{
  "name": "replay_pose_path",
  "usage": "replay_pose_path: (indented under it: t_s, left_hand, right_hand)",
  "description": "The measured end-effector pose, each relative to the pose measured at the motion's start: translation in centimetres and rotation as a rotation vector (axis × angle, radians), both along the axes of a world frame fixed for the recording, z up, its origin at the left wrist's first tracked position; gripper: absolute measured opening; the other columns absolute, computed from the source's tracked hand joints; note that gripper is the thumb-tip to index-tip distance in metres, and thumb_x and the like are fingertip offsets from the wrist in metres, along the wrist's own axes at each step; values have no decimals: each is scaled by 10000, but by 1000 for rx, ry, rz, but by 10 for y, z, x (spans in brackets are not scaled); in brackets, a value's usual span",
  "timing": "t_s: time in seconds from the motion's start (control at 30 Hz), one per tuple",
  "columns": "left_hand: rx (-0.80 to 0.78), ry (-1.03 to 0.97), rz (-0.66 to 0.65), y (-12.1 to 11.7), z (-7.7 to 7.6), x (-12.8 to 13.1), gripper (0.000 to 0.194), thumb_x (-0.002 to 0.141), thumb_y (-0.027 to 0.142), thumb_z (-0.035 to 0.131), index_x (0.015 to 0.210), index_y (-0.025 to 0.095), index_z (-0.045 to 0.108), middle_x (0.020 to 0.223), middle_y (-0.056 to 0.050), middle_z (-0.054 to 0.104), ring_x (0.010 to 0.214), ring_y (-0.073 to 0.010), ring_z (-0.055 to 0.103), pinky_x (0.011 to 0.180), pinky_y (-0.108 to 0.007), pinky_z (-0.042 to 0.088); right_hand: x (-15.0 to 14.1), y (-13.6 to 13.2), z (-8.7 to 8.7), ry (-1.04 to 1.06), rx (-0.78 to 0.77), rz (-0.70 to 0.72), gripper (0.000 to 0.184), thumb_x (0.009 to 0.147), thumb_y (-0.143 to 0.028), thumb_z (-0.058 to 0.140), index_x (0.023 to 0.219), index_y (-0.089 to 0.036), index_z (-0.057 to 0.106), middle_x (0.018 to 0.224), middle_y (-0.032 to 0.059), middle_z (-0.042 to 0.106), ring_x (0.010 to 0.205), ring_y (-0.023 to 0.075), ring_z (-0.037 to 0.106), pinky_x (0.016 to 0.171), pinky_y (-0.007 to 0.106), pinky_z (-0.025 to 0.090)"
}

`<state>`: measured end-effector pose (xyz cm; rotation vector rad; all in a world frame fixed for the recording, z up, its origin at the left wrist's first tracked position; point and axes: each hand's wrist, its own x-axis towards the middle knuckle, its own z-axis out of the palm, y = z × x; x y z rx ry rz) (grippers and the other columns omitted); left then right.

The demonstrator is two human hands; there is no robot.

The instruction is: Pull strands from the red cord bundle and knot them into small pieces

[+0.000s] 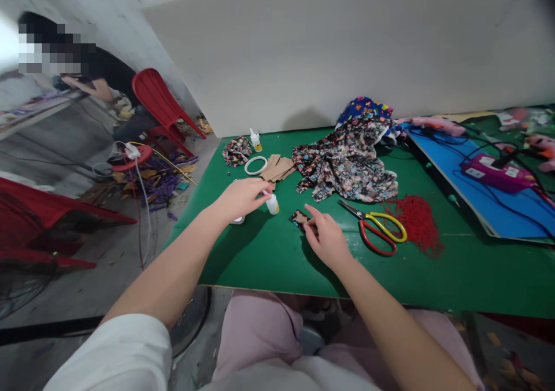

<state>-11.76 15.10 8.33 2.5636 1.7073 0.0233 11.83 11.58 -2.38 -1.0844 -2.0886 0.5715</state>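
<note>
My left hand [246, 199] pinches the top of a small white dropper bottle [273, 205] with a yellow label. That bottle stands a little tilted over the green tabletop, and a phone-like object [238, 220] lies partly hidden beneath my left wrist. My right hand [328, 238] has its index finger stretched forward, while its thumb and other fingers close on a small dark floral fabric piece [298, 218] with a tan patch on it. To the right of this hand lie scissors [376, 230] with one red and one yellow handle.
Tan card pieces [277, 168], a white ring [255, 165], a floral scrunchie [237, 150] and another dropper bottle [256, 142] lie at the back left. Floral cloth [342, 159] spreads behind my hands. Red threads [414, 223], a blue board [459, 177] and a purple power strip [498, 173] are rightward.
</note>
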Motion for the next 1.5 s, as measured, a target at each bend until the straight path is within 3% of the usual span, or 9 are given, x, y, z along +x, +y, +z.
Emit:
replay_pose_path:
  t_s: [1.27, 1.4, 1.5]
  left_hand:
    - [-30, 89, -29, 1, 6, 10, 235, 862, 265, 410, 899, 200, 633, 954, -57, 600, 852, -180, 585, 642, -257, 427]
    - [-8, -58, 36, -6, 7, 8, 309, 854, 332, 441, 1101, 223, 590, 1102, -67, 578, 968, -213, 572, 780, -320, 459]
    - [89, -287, 150, -15, -4, 2, 580, 805, 407, 537, 1341, 241, 393, 1234, -94, 521, 1091, -242, 526, 897, -384, 438]
  right_hand:
    - [-1, -1, 1, -10, -25, 19, 448, 874, -219, 434, 1316, -145, 415, 820, 59, 669, 832, 229, 566, 765, 376, 497]
    - [-1, -1, 1, -17, -34, 19, 446, 871, -217, 438, 1313, -155, 421, 815, 62, 672, 829, 230, 570, 757, 380, 499]
    - [-1, -1, 1, -14, -39, 17, 446, 868, -216, 444, 1309, -158, 424, 817, 60, 672, 825, 227, 573, 753, 376, 502]
